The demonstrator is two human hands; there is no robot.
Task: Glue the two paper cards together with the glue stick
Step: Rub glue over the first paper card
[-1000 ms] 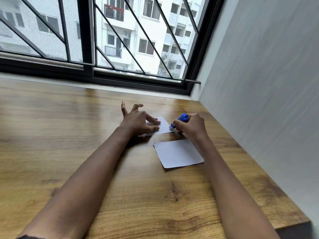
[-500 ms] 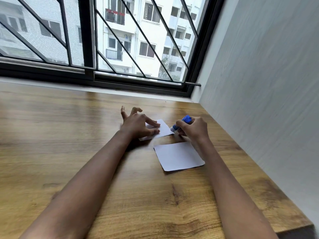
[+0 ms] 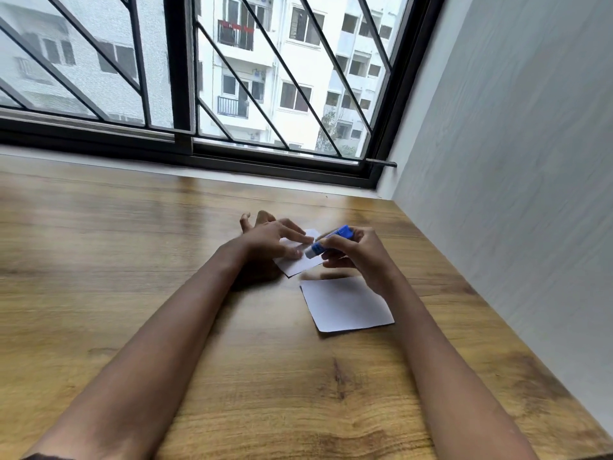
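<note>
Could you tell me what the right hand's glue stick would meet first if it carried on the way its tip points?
Probably the far paper card, right beside the left hand's fingertips.

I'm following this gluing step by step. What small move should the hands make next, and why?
Probably stroke the glue stick across the far card. The right hand holds it tilted with its tip at that card, the left hand pins the card flat, and the near card lies apart on the table.
</note>
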